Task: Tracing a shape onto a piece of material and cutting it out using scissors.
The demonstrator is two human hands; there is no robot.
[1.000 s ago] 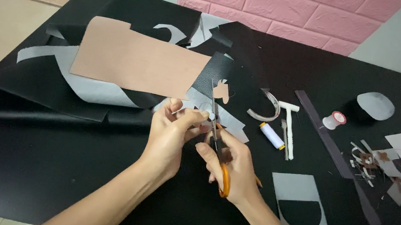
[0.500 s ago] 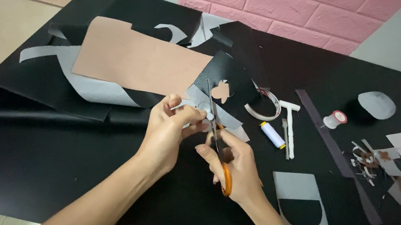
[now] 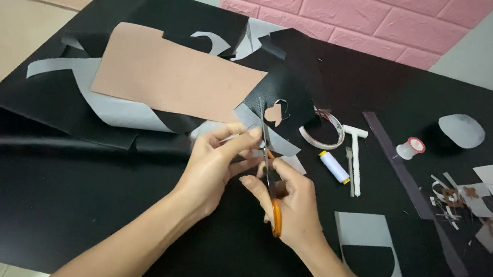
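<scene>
My right hand point(image 3: 289, 201) grips orange-handled scissors point(image 3: 268, 165), blades pointing away from me over the black table point(image 3: 39, 196). My left hand point(image 3: 213, 162) pinches a small grey piece of material point(image 3: 241, 135) right beside the blades. Just beyond lies a black leather sheet point(image 3: 279, 87) with a small tan cut-out shape point(image 3: 275, 112) on it. A large tan leather sheet point(image 3: 173, 76) lies behind my left hand, on grey and black sheets.
Right of my hands lie a white thread spool point(image 3: 334, 166), a white punch tool point(image 3: 354, 156), a curved strip point(image 3: 323, 131), a small bobbin point(image 3: 410, 148), a long dark strip point(image 3: 412, 186), a grey piece with a black half-round point(image 3: 369, 249) and several scraps point(image 3: 466, 198). Pink brick wall point(image 3: 345, 8) behind.
Both hands have shifted slightly forward and left with the scissors and the grey piece; the view has tipped a little. Nothing was let go.
</scene>
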